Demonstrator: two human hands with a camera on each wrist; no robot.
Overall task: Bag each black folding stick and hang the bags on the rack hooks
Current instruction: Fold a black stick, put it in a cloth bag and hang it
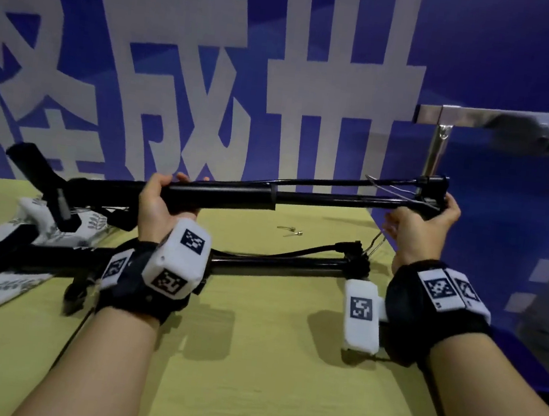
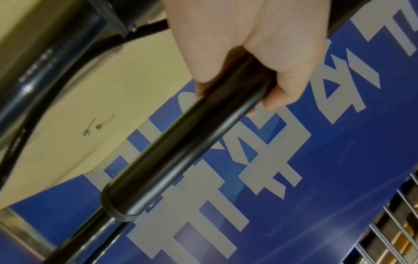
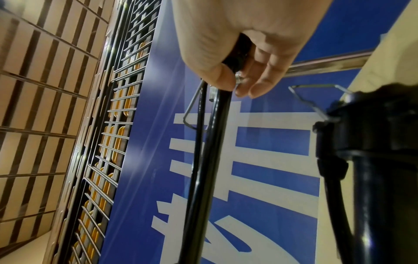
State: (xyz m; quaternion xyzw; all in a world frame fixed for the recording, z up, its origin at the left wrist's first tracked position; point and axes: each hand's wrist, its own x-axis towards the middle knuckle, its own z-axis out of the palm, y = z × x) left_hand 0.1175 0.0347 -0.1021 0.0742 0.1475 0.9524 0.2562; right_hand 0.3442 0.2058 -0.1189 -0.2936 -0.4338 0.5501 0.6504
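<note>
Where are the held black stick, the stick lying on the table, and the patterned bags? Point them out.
held black stick (image 1: 227, 193), head view, on the thick tube just right of the left hand.
stick on the table (image 1: 276, 265), head view, on its bare middle shaft.
patterned bags (image 1: 0, 286), head view, on the white leaf-print cloth at the left.
</note>
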